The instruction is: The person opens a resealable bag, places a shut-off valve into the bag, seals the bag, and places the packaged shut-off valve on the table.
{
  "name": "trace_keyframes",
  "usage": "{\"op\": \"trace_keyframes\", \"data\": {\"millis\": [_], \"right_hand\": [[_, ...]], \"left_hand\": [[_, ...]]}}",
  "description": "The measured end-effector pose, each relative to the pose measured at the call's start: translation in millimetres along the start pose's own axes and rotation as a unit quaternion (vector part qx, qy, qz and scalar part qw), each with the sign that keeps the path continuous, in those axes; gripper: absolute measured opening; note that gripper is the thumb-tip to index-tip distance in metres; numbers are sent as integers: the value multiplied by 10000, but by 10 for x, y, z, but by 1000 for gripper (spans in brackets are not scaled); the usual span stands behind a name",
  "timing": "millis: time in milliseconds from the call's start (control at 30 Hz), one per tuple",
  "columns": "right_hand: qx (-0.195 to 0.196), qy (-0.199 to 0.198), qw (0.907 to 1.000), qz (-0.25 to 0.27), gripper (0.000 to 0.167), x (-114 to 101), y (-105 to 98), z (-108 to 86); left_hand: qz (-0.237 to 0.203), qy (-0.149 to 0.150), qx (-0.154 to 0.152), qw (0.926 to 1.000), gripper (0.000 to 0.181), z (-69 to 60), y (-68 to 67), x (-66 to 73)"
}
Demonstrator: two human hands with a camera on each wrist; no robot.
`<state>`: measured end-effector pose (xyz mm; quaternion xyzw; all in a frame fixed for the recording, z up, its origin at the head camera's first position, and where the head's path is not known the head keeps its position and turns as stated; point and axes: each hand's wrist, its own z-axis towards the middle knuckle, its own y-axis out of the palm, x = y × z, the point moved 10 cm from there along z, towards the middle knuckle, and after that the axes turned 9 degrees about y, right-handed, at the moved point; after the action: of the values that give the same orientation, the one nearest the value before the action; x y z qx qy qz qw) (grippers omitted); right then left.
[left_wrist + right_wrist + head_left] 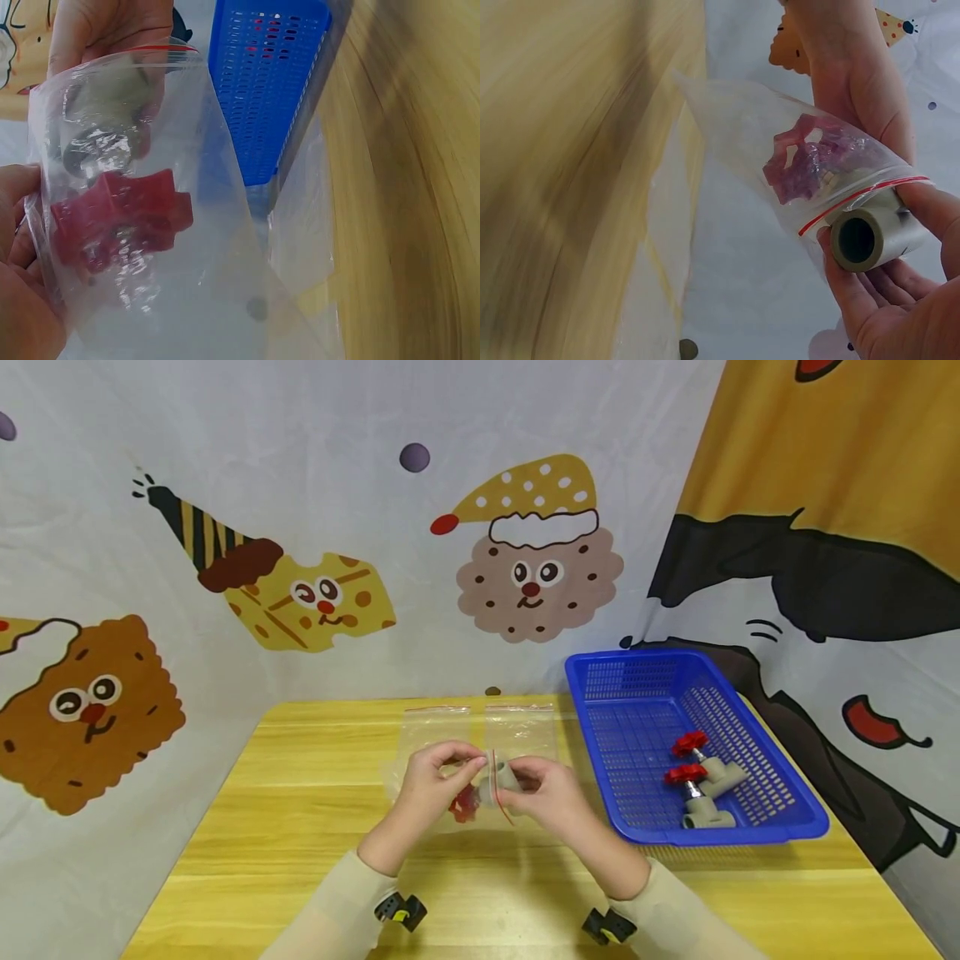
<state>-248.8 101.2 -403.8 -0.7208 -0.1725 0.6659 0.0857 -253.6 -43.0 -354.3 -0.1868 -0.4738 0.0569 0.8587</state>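
A valve with a red handwheel [124,210] and a grey pipe body [877,238] is partly inside a clear zip bag [731,116]. The handwheel lies within the bag, while one grey pipe end sticks out past the red-striped mouth. My left hand [435,783] pinches the bag's edge near the mouth. With thumb and fingers, my right hand [553,792] grips the grey body at the opening. Both hands are above the table, close together. In the left wrist view, the plastic covers the handwheel and much of the body.
A blue basket [588,727] stands on the right of the wooden table [300,810]. Inside it are two valves [705,812] with red handwheels. Behind my hands, two flat zip bags [520,720] lie side by side. A printed cloth [420,610] hangs at the back.
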Motion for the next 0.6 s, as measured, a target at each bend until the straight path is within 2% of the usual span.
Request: {"op": "trace_keyframes", "data": {"millis": [167, 200, 400, 467, 600], "right_hand": [[-16, 172, 9998, 74, 33, 15, 34, 8], [-19, 191, 9998, 92, 34, 16, 38, 9], [-275, 200, 9993, 144, 35, 32, 114, 4], [-380, 165, 9991, 52, 35, 46, 149, 1], [-539, 8, 9984, -145, 37, 56, 199, -12]], "left_hand": [[3, -97, -9, 10000, 8, -4, 3, -9], [-31, -100, -14, 9999, 8, -6, 11, -51], [-53, 329, 102, 9994, 11, -2, 40, -247], [57, 404, 142, 9991, 8, 0, 37, -224], [212, 299, 145, 9992, 6, -10, 26, -134]]}}
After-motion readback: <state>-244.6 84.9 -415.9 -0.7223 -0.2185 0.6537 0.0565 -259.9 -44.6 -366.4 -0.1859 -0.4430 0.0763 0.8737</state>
